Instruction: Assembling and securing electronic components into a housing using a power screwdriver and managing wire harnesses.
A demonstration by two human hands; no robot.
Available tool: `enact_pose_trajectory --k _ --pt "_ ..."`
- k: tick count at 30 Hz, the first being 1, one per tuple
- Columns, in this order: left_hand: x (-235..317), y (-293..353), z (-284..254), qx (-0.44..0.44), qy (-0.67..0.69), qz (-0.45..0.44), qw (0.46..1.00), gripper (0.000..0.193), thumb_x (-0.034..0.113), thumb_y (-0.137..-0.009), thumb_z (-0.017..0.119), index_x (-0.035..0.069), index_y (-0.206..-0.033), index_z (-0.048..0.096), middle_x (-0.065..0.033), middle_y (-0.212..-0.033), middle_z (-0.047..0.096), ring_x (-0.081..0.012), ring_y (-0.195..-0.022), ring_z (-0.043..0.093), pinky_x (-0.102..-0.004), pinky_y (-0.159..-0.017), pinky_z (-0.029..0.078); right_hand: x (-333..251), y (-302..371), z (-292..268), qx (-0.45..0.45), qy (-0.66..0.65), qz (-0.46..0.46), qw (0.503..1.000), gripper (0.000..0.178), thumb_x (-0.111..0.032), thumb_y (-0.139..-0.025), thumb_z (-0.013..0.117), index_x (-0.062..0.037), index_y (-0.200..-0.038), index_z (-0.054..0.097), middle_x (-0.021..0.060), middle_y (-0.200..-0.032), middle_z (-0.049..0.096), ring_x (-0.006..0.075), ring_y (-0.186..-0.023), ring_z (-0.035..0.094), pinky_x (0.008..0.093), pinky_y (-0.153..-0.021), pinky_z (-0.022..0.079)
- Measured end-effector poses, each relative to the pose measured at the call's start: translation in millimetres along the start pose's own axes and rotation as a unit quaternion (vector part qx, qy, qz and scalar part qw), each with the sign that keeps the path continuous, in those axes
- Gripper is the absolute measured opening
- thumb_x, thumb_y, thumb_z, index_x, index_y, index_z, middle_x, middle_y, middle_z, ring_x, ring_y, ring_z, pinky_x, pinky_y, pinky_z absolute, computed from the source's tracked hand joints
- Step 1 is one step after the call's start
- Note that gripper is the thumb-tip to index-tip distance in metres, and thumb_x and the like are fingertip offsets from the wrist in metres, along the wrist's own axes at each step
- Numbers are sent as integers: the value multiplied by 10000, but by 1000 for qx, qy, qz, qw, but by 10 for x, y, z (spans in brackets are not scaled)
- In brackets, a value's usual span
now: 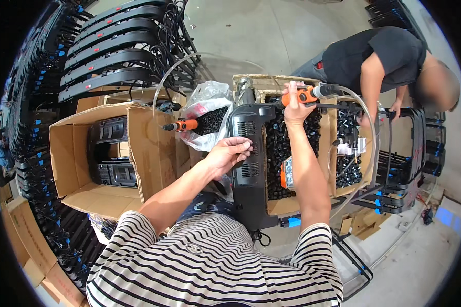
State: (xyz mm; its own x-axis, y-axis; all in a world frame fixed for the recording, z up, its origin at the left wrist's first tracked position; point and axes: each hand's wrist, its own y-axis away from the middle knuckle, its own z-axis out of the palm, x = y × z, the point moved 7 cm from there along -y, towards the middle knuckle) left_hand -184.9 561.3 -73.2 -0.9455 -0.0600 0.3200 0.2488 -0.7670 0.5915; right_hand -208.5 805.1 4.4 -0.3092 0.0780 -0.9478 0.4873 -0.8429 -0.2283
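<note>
A long black plastic cover (251, 199) with vent slots lies upright in front of me, along the left edge of a bin of small black parts (276, 153). My left hand (228, 155) is over the cover's left side near the vents, thumb and fingertips pinched together; whatever is between them is too small to name. In my right hand (293, 105) is an orange and black power screwdriver (308, 95), held beyond the cover's far right corner. A second orange power tool (184, 125) rests to the left by a clear plastic bag (205, 94) of small dark pieces.
An open cardboard box (66, 153) with black plastic housings stands at left. Black frames (112, 56) are stacked behind it. Another orange tool (288, 173) lies on the bin's parts. A co-worker (379, 56) leans over a second parts bin (348, 169) at right. A pale hose (371, 128) curves there.
</note>
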Motion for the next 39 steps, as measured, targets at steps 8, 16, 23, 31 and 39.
enact_pose_trajectory --k 8,16,23,31,39 --pt "-8 -56 -131 -10 95 14 995 131 88 -901 657 29 -1018 670 -55 -923 676 -128 -827 633 -238 -764 528 -705 513 -96 -7 -150 -1 989 128 -118 -912 603 -13 -962 549 147 -823 638 194 -638 571 342 -638 485" --pt "41 -20 170 -109 129 27 985 131 111 -906 656 18 -997 674 -60 -927 672 -126 -807 623 -231 -757 526 -1108 887 79 -39 -184 95 978 272 -296 -965 493 -41 -937 583 135 -880 618 185 -666 504 371 -724 415" --pt "45 2 131 -114 127 10 985 140 141 -906 664 19 -971 679 -48 -864 672 -107 -722 592 -210 -672 500 -1030 915 108 -19 -176 111 978 284 -311 -966 491 -44 -940 583 126 -883 617 180 -666 503 368 -722 416" --pt "114 -98 76 -26 87 -22 996 219 241 -934 635 24 -931 662 5 -728 586 -79 -602 512 -180 -538 424 -694 849 201 15 -171 98 980 272 -292 -964 514 -35 -909 581 125 -872 617 184 -667 510 357 -714 429" --pt "66 -178 -127 1 11 12 1000 227 231 -958 600 17 -999 664 25 -693 546 -71 -571 466 -189 -511 388 -294 489 428 68 -118 -5 991 121 -107 -909 614 -1 -898 556 142 -795 627 189 -609 572 322 -616 497"
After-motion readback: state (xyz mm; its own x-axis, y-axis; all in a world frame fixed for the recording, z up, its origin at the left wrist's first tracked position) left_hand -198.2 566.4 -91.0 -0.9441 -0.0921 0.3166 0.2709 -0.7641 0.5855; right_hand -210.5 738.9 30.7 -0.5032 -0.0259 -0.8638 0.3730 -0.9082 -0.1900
